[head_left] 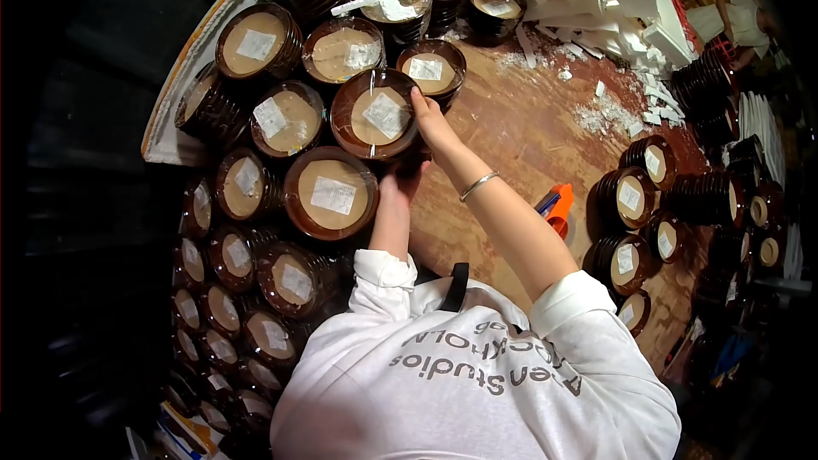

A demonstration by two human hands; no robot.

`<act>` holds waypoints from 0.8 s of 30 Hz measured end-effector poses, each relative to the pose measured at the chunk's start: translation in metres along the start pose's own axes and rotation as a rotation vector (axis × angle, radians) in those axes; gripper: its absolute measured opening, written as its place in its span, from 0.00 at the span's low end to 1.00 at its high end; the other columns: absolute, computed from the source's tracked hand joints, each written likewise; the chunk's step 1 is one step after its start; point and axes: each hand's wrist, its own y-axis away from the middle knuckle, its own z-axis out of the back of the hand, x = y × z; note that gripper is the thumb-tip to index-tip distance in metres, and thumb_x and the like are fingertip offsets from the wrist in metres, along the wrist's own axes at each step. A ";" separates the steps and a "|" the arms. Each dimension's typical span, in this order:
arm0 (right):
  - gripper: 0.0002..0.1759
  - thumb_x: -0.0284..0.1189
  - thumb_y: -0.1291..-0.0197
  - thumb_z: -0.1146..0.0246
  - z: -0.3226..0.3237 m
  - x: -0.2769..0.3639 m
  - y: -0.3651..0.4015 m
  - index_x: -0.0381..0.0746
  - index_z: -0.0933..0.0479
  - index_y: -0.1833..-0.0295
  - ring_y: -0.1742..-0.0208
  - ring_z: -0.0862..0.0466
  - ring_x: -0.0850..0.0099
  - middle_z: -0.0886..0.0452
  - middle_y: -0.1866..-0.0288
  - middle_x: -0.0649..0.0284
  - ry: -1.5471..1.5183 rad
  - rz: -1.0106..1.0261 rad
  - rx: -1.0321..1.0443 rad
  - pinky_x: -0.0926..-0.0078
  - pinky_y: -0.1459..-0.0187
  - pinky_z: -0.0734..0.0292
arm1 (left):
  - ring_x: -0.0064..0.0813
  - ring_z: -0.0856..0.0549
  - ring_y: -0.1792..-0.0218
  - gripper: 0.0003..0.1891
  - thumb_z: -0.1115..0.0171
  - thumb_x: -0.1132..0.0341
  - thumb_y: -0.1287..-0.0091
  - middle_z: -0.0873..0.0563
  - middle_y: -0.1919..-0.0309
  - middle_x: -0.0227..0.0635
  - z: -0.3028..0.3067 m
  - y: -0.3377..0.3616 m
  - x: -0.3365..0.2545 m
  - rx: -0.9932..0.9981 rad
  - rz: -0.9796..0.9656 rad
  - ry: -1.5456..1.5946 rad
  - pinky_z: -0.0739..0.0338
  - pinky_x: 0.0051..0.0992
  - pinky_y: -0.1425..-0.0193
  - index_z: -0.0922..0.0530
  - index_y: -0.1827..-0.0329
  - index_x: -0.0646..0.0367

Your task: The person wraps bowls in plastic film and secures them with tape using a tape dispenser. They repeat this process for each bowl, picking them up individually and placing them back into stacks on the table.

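Note:
Near the upper middle, a stack of brown bowls (376,114) wrapped in clear film, with a white label on top, is held between my two hands. My right hand (433,126) grips its right rim, the thumb on top and the other fingers hidden beneath. Below the same stack, my left hand (404,185) supports the underside, its fingers partly hidden by the bowls. Another labelled stack (331,193) stands just to the lower left, close to my left wrist. Further wrapped stacks surround the held one on its left and behind it.
White foam pieces (613,0) and crumbs lie at the back right of the wooden table (503,111). An orange tool (558,210) rests right of my right forearm. More bowl stacks (629,196) line the right side. Another person (741,21) is at the upper right.

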 end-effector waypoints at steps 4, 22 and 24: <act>0.43 0.60 0.47 0.53 0.005 0.005 0.007 0.36 0.46 0.38 0.43 0.36 0.62 0.39 0.41 0.53 -0.065 -0.075 0.029 0.56 0.46 0.39 | 0.44 0.29 0.47 0.17 0.56 0.65 0.36 0.29 0.49 0.48 0.033 -0.012 -0.002 -0.030 0.259 0.070 0.29 0.38 0.47 0.35 0.46 0.63; 0.34 0.44 0.46 0.42 0.123 -0.062 0.140 0.30 0.41 0.43 0.47 0.31 0.67 0.31 0.49 0.50 -0.038 0.038 -0.193 0.74 0.47 0.36 | 0.33 0.26 0.51 0.16 0.47 0.66 0.39 0.25 0.54 0.40 0.022 0.083 0.020 0.206 0.110 -0.619 0.31 0.32 0.47 0.32 0.48 0.61; 0.31 0.42 0.46 0.41 0.162 -0.093 0.180 0.30 0.39 0.45 0.52 0.29 0.70 0.30 0.52 0.54 -0.037 -0.006 -0.314 0.76 0.50 0.34 | 0.32 0.26 0.51 0.17 0.46 0.66 0.40 0.25 0.54 0.40 0.008 0.083 0.037 0.246 0.068 -0.772 0.31 0.32 0.47 0.33 0.48 0.61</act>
